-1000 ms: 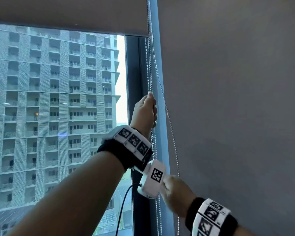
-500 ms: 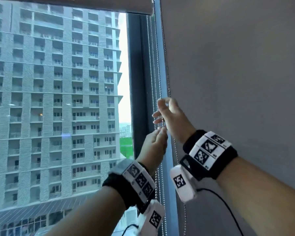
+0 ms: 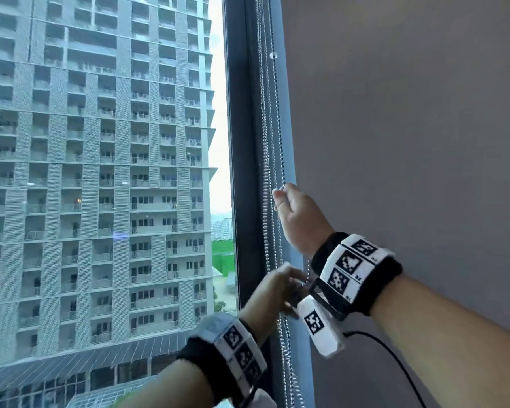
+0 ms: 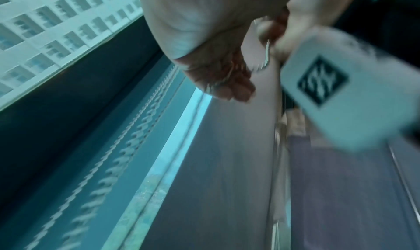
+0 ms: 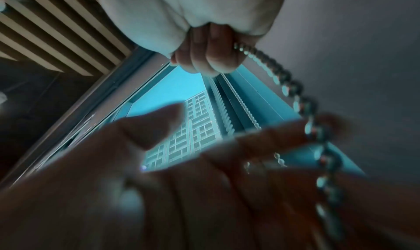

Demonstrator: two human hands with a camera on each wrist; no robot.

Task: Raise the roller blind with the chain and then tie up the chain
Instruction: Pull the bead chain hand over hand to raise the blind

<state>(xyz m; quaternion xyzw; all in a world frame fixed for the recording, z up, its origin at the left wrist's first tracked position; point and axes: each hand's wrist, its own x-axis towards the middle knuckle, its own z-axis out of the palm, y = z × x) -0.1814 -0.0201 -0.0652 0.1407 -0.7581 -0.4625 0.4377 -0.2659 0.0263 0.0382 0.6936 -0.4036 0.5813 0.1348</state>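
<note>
Progress: raising looks close to done, I judge; no blind hem shows anywhere over the window glass [image 3: 100, 172], so the roller blind sits above the top edge of the head view, out of sight.
Chain: the bead chain [image 3: 281, 148] hangs in strands along the dark window frame [image 3: 242, 142], just left of the grey wall [image 3: 409, 142], running from the top of the view down past both my wrists.
Right hand: my right hand [image 3: 299, 219] is the higher one, its fingers [image 5: 204, 56] curled shut round one strand, which leaves the fist and trails down toward the wrist camera.
Left hand: my left hand [image 3: 280, 290] is lower and nearer, right at the chain; the wrist views are blurred, with beads lying across loosely bent fingers, so I cannot tell whether it truly grips.
Left to do: maybe a last pull or two, then the tying up, which has not begun; the chain hangs free.
Change: a second ago the blind's lower edge crossed the upper window and my left hand gripped high with the right low; half a second ago only a sliver of hem remained and the right was reaching above the left. Now the hem is gone from view and the right hand holds the upper grip.
</note>
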